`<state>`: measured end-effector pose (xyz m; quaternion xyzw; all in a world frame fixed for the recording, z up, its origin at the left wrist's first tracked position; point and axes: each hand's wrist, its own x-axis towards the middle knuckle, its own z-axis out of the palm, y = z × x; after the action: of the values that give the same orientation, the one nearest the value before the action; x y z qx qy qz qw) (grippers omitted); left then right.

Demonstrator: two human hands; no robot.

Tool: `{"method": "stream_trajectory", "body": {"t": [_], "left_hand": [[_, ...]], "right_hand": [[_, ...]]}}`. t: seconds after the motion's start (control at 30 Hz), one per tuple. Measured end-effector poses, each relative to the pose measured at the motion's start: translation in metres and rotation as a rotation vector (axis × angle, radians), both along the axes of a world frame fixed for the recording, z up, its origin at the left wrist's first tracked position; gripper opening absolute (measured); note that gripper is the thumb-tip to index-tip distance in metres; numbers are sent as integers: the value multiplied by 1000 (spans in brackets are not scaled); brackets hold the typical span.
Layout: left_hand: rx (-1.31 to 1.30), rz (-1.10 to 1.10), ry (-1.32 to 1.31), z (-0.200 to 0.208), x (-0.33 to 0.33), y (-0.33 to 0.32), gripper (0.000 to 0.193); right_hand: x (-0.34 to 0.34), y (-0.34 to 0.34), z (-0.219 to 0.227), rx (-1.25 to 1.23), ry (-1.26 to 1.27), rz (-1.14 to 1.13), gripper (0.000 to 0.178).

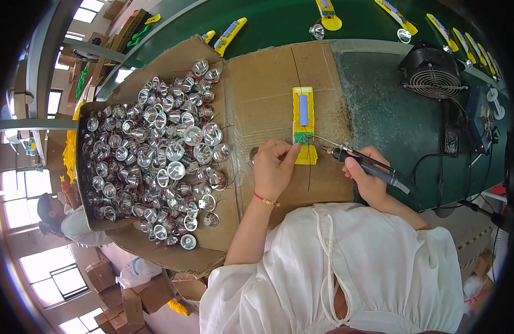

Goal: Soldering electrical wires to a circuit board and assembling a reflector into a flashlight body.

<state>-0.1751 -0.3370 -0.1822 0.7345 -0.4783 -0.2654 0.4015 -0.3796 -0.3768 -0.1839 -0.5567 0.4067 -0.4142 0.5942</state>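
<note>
A yellow plastic housing (306,156) lies on the cardboard in front of me, with a blue cylindrical battery (303,109) and a small green circuit board (302,138) in it. My right hand (368,173) grips a black soldering iron (374,168), its tip end and a thin bent metal tube reaching to the board. At the board's near-left edge, the thumb and fingers of my left hand (273,166) are pinched together; what they hold is too small to make out. A silvery reflector cup (253,155) shows partly behind that hand.
To the left, a cardboard box (156,251) holds a heap of silvery reflector cups with wires. A black fan (432,78) and a blue soldering station (479,119) stand at right. More yellow housings (232,36) lie along the far green surface. Another person (73,222) is at far left.
</note>
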Motion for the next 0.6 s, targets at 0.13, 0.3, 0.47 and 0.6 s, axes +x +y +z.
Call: {"method": "stream_trajectory", "body": {"t": [0.13, 0.3, 0.47, 0.6], "left_hand": [[56, -70, -65, 0, 4, -3, 14], [58, -91, -104, 1, 3, -7, 18], [64, -40, -41, -4, 4, -9, 13], [75, -46, -22, -4, 5, -10, 13]], "right_hand": [[7, 0, 0, 58, -31, -38, 15], [8, -3, -4, 64, -13, -20, 14], [9, -7, -1, 48, 22, 5, 13], [10, -4, 3, 91, -46, -16, 13]]}}
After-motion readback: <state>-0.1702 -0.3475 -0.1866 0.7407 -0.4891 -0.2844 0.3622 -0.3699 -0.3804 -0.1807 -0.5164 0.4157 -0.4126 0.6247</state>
